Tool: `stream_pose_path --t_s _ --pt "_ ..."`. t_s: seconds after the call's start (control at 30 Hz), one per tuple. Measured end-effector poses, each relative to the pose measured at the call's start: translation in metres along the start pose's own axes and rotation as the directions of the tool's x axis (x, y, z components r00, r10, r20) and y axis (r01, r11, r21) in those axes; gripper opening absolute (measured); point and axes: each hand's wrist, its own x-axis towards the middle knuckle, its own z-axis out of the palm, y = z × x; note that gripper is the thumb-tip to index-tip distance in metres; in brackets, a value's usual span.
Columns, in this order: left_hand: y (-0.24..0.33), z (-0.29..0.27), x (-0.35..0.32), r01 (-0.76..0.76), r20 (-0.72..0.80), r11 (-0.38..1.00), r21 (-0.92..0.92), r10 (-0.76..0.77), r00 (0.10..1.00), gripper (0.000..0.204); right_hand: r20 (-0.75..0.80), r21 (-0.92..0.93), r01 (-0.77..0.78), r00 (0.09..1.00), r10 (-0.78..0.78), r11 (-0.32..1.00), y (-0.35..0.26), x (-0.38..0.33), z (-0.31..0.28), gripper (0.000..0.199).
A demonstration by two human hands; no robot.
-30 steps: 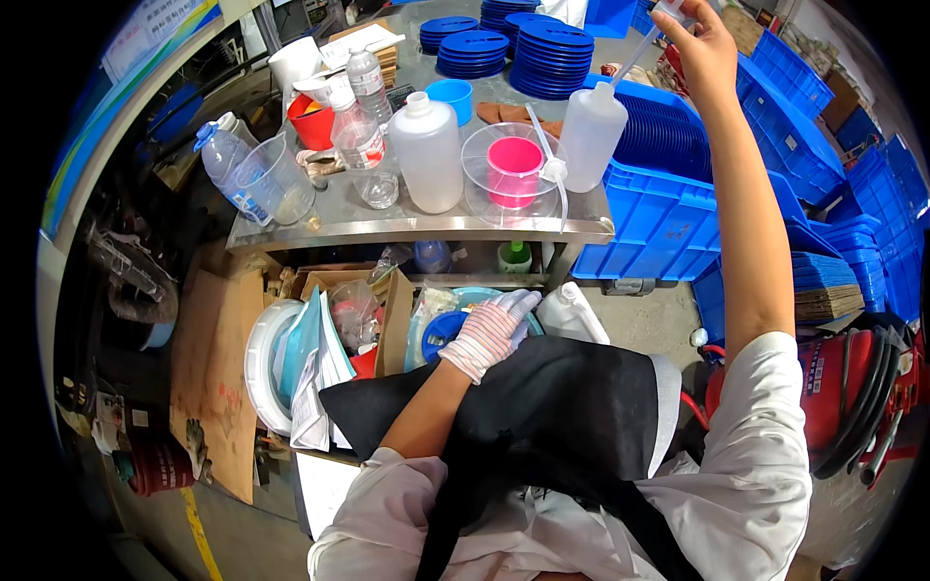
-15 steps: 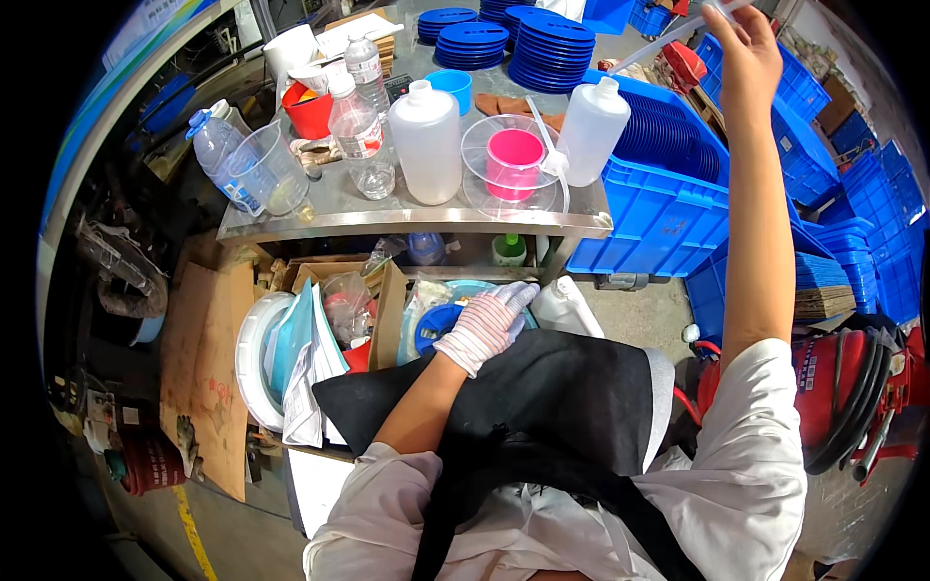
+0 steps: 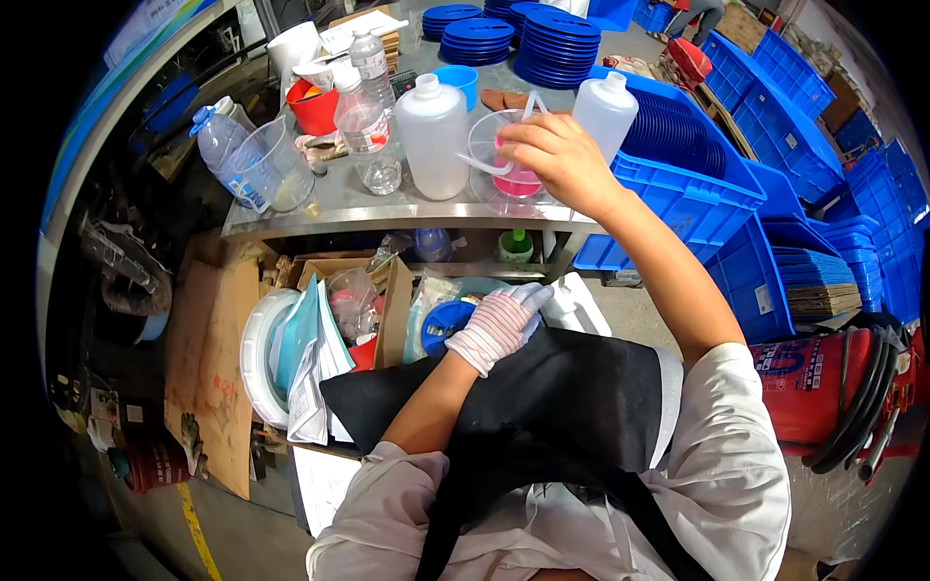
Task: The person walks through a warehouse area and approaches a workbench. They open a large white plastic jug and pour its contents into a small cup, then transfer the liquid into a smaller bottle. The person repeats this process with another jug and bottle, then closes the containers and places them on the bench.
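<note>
My right hand (image 3: 562, 160), bare, reaches over a clear plastic container (image 3: 477, 145) on the metal bench. Its curled fingers meet a bent translucent tube (image 3: 487, 167); they hide where it ends. A pink cup (image 3: 516, 184) stands inside the container, partly behind the hand. Another translucent tube piece (image 3: 532, 103) sticks up beyond my knuckles. Uncapped white squeeze bottles stand on either side, one on the left (image 3: 432, 140) and one on the right (image 3: 605, 111). My left hand (image 3: 496, 324), in a striped white glove, rests with fingers stretched on my black apron (image 3: 562, 397).
Clear bottles (image 3: 369, 145), a measuring jug (image 3: 276, 169) and a red bowl (image 3: 313, 108) crowd the bench's left side. Blue discs (image 3: 557, 48) are stacked behind. A blue crate (image 3: 668, 198) adjoins the bench's right end. Cartons and a white jug (image 3: 578, 305) sit below.
My right hand has come down from high on the right, where it held a long translucent tube, to the clear container. The left hand stays on the apron.
</note>
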Motion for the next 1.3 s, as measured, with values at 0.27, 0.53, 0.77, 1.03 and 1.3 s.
stream_pose_path --t_s 0.27,0.53,0.77,1.03,1.3 --pt "0.000 0.000 -0.001 -0.064 -0.002 0.998 0.029 0.064 0.998 0.046 0.274 0.017 0.045 0.961 -0.048 0.999 0.006 -0.015 0.008 0.031" --pt "-0.003 -0.003 -0.001 -0.091 0.014 0.996 -0.024 0.091 0.996 0.041 0.317 -0.010 -0.001 0.948 0.004 1.000 0.001 -0.011 0.004 0.044" --pt "-0.008 0.001 -0.004 -0.083 0.042 0.994 -0.064 0.086 0.995 0.033 0.254 -0.065 -0.034 0.966 0.049 0.997 -0.011 -0.010 -0.008 0.045" --pt "-0.004 -0.004 -0.003 0.049 0.222 0.999 0.023 -0.053 0.974 0.027 -0.015 0.047 -0.072 0.997 0.073 0.996 -0.064 -0.072 -0.013 0.042" --pt "-0.007 0.009 -0.020 0.179 0.091 0.983 -0.041 -0.175 0.980 0.023 0.432 0.182 -0.265 0.887 0.165 0.947 -0.062 -0.183 0.027 0.034"
